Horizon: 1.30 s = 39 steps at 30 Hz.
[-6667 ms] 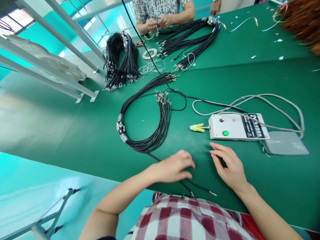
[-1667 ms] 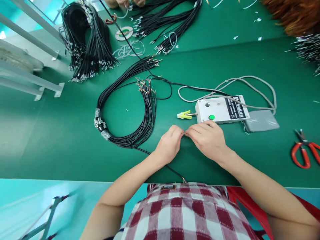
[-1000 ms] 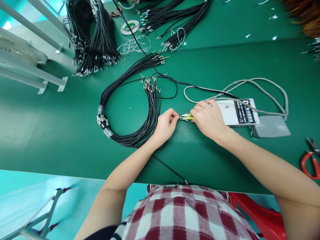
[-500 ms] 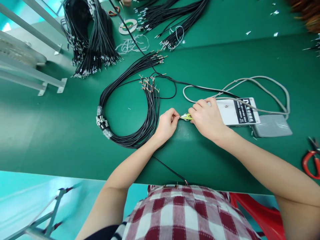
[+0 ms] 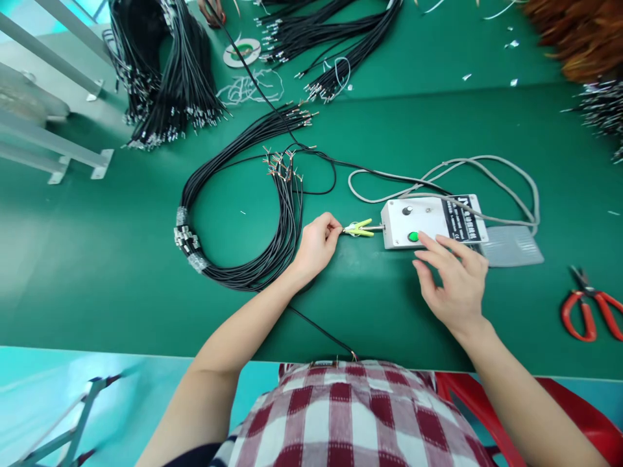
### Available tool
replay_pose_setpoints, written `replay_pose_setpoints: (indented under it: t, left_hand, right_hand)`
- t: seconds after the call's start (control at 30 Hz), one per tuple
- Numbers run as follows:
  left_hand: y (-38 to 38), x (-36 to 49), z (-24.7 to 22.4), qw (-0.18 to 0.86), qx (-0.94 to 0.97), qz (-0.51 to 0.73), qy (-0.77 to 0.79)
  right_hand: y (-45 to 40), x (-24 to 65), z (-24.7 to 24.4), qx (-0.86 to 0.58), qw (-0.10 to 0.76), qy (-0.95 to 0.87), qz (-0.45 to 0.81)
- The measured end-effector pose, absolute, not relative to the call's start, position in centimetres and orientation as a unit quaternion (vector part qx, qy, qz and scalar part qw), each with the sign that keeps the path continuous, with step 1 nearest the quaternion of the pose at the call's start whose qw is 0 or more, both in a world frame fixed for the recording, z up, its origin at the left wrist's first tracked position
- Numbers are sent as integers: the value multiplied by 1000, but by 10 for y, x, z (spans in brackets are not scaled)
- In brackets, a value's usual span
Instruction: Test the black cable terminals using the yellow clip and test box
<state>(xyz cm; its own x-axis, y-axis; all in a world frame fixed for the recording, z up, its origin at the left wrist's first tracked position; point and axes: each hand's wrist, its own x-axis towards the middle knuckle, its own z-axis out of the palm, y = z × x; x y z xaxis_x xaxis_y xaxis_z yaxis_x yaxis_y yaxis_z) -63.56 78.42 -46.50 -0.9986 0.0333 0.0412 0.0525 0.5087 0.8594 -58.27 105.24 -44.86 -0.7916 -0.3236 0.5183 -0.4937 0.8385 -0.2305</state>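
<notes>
While my left hand [image 5: 316,245] pinches a cable [image 5: 342,231] beside the yellow-green clip [image 5: 359,228], my empty, half-open right hand [image 5: 453,282] overhangs the control box [image 5: 432,224], label [image 5: 459,225] illegible.

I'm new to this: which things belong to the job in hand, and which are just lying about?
Seemingly in use:
wire end in left hand
yellow clip
white box by right hand

Apparently lying about:
red-handled pliers
white roll
brown bundle
</notes>
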Motion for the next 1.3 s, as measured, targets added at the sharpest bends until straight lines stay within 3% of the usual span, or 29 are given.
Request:
replay_pose_setpoints:
  t: [0.23,0.43,0.6,0.73,0.8,0.87,0.93,0.97,1.0,1.07,1.13,1.3]
  left_hand:
    - [776,-635,-468,18,-23,-480,-877]
    - [768,-625,-459,25,14,-532,-846]
    - [707,-648,-427,213,112,-595,-767]
    - [636,-674,-412,280,292,-675,-616]
    - [633,-666,-413,319,311,-633,-633]
    - [659,-637,-418,326,209,-545,-744]
    - [701,-594,-425,211,-19,-450,-868]
    - [722,-571,-427,67,-178,-411,-891]
    - [740,-551,-430,-60,-333,-358,-870]
    - [766,-521,-432,-169,-448,-249,-842]
    - [775,-511,-432,-222,-449,-232,-834]
    - [775,-533,-420,-217,-193,-445,-847]
  right_hand:
    - [1051,-592,-465,230,306,-915,129]
    - [1047,-587,-459,216,309,-905,198]
    - [1038,-565,-463,259,276,-887,264]
    - [1035,-558,-473,281,241,-880,296]
    - [1034,-559,-477,282,227,-879,310]
    - [1032,-561,-479,281,215,-879,318]
    - [1031,-562,-480,282,203,-879,325]
    - [1031,-563,-481,283,198,-879,329]
    - [1030,-563,-482,283,194,-878,332]
    - [1030,-563,-483,284,183,-878,339]
    - [1030,-562,-482,282,174,-876,352]
    - [1022,-554,-468,230,93,-858,451]
